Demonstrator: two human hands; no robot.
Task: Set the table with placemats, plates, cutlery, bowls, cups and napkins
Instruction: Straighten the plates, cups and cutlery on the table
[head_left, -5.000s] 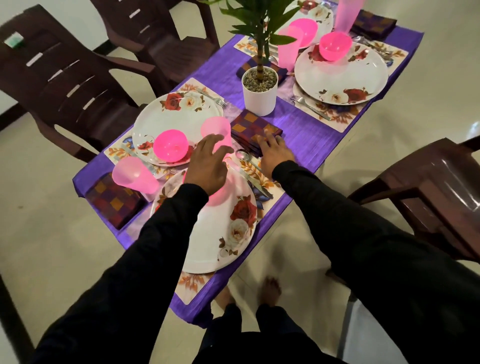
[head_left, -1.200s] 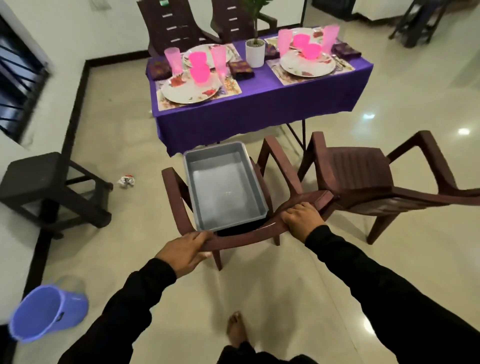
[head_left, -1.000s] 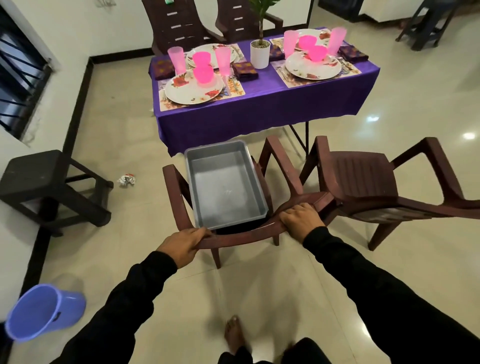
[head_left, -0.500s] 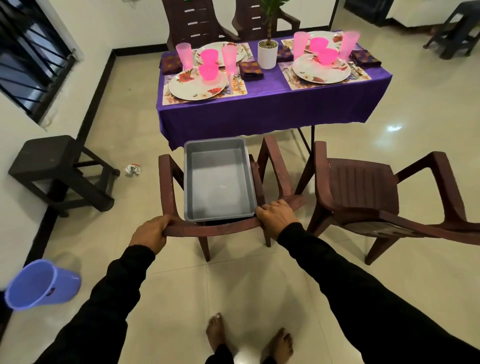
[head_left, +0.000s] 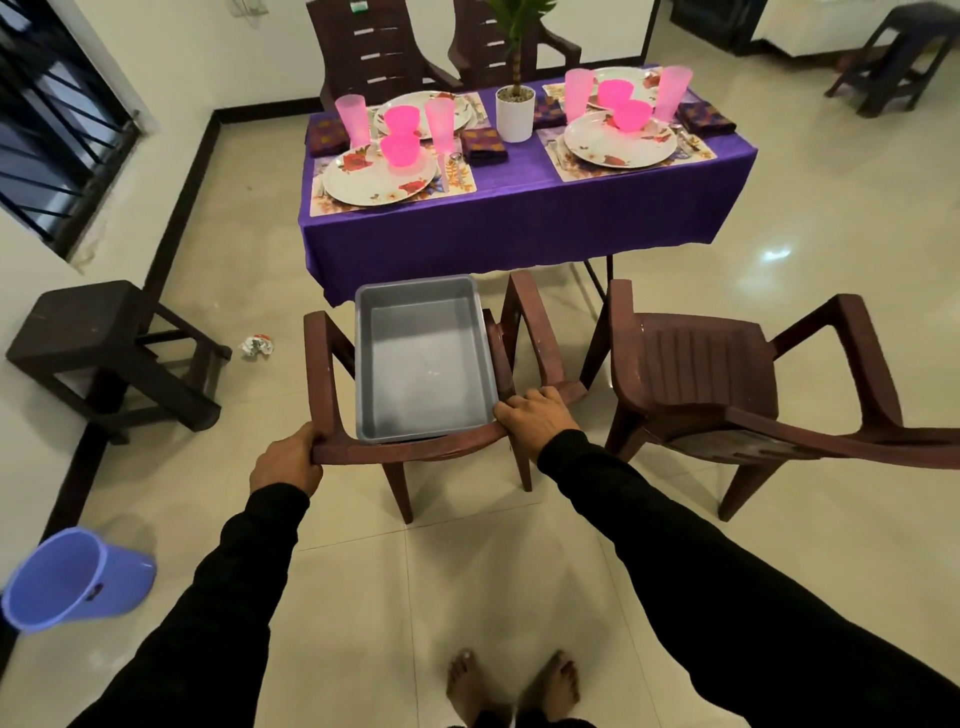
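I stand behind a brown plastic chair that faces the table. My left hand grips the left end of its top rail and my right hand grips the right end. An empty grey tub sits on the chair's seat. Beyond it the table under a purple cloth carries floral placemats, white flowered plates, pink bowls, pink cups, dark checked napkins and a potted plant.
A second brown chair stands to the right, close beside mine. A dark stool stands at the left wall. A blue bucket lies at the lower left and a crumpled scrap on the tiled floor. Two more chairs stand behind the table.
Five seconds ago my hands were at the table by a cup and a napkin. Now I stand back, holding the chair rail; over the last second the chair has straightened square to the table.
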